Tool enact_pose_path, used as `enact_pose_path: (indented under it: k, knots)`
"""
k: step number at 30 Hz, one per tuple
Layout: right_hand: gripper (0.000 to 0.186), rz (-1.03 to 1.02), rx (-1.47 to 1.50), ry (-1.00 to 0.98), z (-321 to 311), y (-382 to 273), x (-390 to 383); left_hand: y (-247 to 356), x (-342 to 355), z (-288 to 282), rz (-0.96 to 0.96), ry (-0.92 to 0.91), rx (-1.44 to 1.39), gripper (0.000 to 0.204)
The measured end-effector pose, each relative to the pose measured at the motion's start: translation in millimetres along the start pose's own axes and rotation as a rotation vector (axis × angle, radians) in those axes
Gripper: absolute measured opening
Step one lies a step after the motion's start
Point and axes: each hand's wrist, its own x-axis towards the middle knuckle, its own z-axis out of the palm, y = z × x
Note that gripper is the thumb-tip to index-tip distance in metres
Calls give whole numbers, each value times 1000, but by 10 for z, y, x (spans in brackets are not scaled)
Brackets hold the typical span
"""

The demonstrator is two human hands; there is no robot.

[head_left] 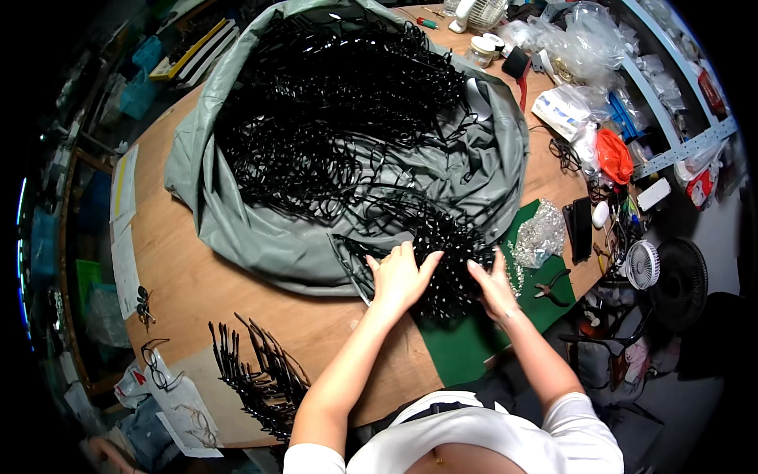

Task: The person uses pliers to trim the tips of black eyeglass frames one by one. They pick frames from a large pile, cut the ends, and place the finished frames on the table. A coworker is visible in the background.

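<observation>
My left hand [403,276] and my right hand [493,288] are closed around either side of a dense bundle of thin black pieces, apparently eyeglass frames or temples [446,276]; their fingertips are partly hidden in it. The bundle trails from a larger black tangled heap [332,79] inside a crumpled grey-green plastic sheet [268,257]. Under the bundle lies a green mat [466,355], with a bag of small clear parts [541,233] and pliers [553,288] to the right of my right hand.
Upright black temples [260,379] and spectacles [154,363] lie at the wooden table's [174,276] lower left. Clutter, including plastic bags [592,39] and an orange bag [612,154], fills the right, beside fans [679,280] and a metal rack [655,118]. Another person's arm [106,454] shows bottom left.
</observation>
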Motion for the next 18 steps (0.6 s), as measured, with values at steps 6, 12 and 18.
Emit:
enact_pose_path:
  k: [6, 12, 18]
  knots:
    - [77, 115, -183, 37, -280, 511, 133, -56, -13, 323, 29, -27, 33, 59]
    - [78, 140, -305, -33, -727, 518, -43, 317, -56, 407, -72, -209, -134, 49]
    - [86, 126, -225, -366, -1086, 628, -111, 434, -133, 695, -84, -118, -87, 40]
